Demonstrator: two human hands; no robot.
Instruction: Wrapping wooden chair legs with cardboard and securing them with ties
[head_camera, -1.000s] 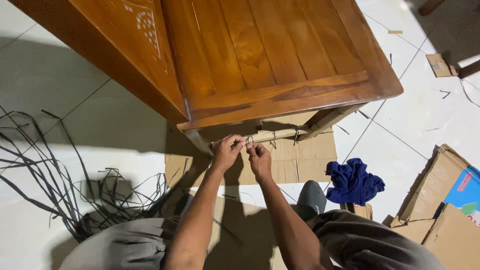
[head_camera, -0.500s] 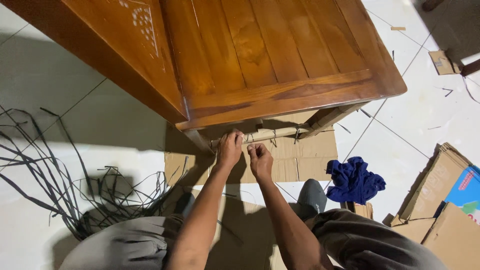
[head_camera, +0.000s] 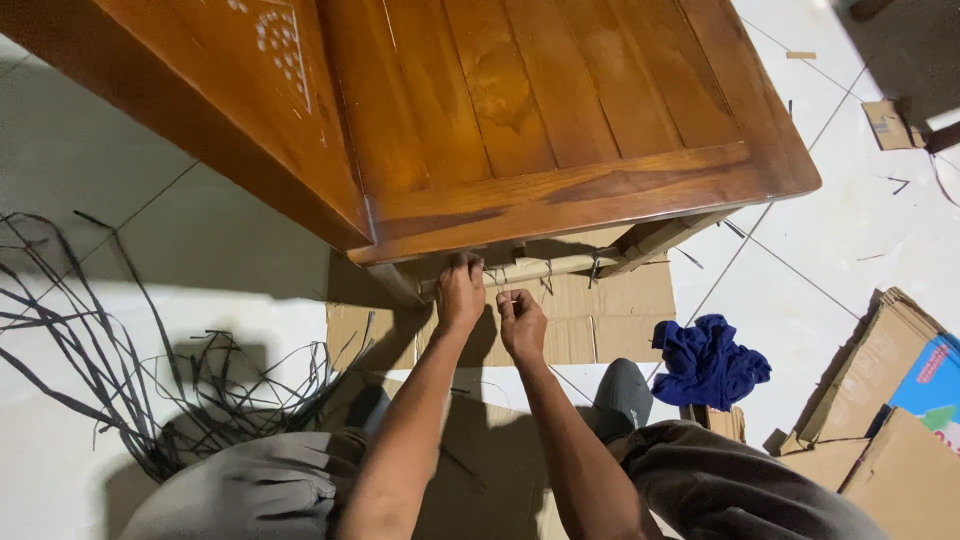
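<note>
Left hand (head_camera: 461, 292) grips a pale wrapped rail (head_camera: 560, 266) low under a varnished wooden table (head_camera: 560, 110), fingers closed on it to steady it. Beside it, the right hand (head_camera: 521, 322) pinches a thin dark strand (head_camera: 497, 283) tied round that rail — pulling it taut, it seems. Loose black strips (head_camera: 120, 360) lie far left on the floor; flattened cardboard (head_camera: 590, 320) lies beneath, a blue cloth (head_camera: 708, 362) to the right.
</note>
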